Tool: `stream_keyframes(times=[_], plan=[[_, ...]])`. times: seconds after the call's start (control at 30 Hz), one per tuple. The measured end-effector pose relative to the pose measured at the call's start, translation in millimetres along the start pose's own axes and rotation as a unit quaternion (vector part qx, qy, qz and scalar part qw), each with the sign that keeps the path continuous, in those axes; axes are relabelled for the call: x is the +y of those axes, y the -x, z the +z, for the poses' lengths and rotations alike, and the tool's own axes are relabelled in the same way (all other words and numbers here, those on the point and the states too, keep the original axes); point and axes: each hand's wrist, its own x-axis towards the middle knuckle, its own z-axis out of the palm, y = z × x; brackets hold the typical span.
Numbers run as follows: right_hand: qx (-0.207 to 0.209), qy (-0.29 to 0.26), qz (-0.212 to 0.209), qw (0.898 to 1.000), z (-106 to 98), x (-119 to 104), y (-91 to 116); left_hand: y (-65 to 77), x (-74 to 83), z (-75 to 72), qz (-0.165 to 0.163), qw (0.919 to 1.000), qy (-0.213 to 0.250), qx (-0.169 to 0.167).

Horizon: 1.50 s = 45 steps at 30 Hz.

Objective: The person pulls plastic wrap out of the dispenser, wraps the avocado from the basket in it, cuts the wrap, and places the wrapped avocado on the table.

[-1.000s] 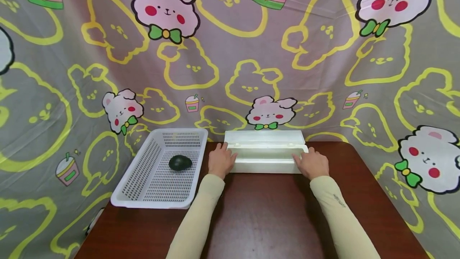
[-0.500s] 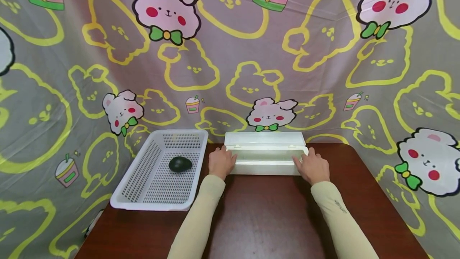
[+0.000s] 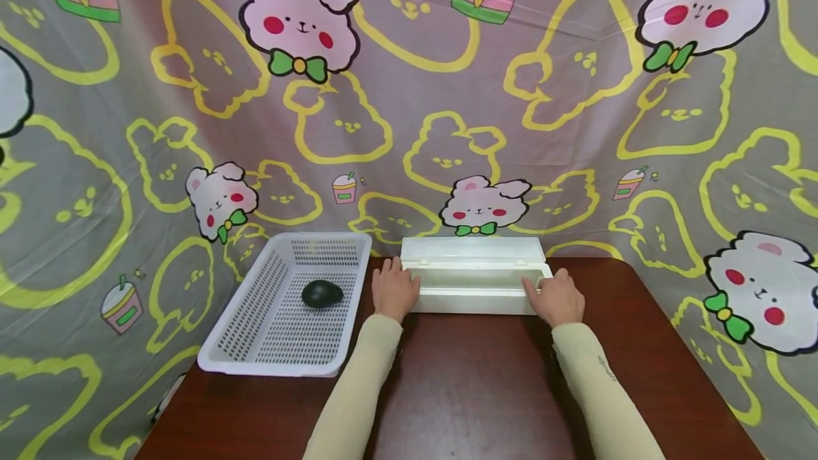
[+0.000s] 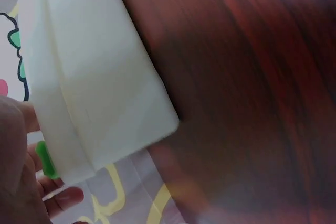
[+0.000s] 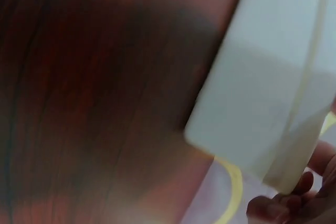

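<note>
A long white box [image 3: 473, 302] lies at the back of the table, its hinged lid [image 3: 473, 248] raised towards the cloth. My left hand [image 3: 395, 291] grips the box's left end, thumb over the rim and fingers on the outside. At the opposite end my right hand [image 3: 557, 298] holds the box the same way. The box's inside looks pale, with nothing visible in it. In the left wrist view a small green piece [image 4: 47, 160] shows at the box's edge beside my fingers. The right wrist view shows fingers [image 5: 270, 209] curled near the box corner.
A white perforated basket [image 3: 268, 368] stands to the left of my left hand. One dark green avocado [image 3: 322, 294] lies in it. The reddish-brown table [image 3: 479, 382] extends in front of the box, and a patterned cloth [image 3: 549, 133] hangs close behind.
The head view has shifted very slightly, moving the scene down a little. Both hands stay on the ends of the white box, and its lid remains raised.
</note>
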Motion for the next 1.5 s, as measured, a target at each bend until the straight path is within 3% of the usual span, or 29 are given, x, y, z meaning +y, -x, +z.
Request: stream_keyframes(times=[0.27,0.67,0.9,1.1,1.3,1.5], plan=[[-0.033,-0.094,0.076,0.992,-3,-4,-5,-0.2,2.4,-0.8,-0.043,0.9962,0.076,0.004],[-0.016,-0.131,0.072,0.989,1,-2,-7,1.6,4.4,4.4,-0.053,0.9891,0.128,0.049],[-0.001,-0.141,0.068,0.988,-2,-2,-7,-0.1,7.5,8.4,-0.068,0.9864,0.143,0.043],[0.002,-0.170,0.094,0.981,-3,-4,-9,-4.5,8.5,12.8,-0.074,0.9818,0.166,0.055],[0.005,-0.188,0.100,0.977,-2,-5,-14,-8.5,7.3,11.3,-0.089,0.9768,0.190,0.045],[0.002,-0.227,0.093,0.970,-5,-6,-16,-15.6,5.7,10.8,-0.072,0.9724,0.215,0.054]])
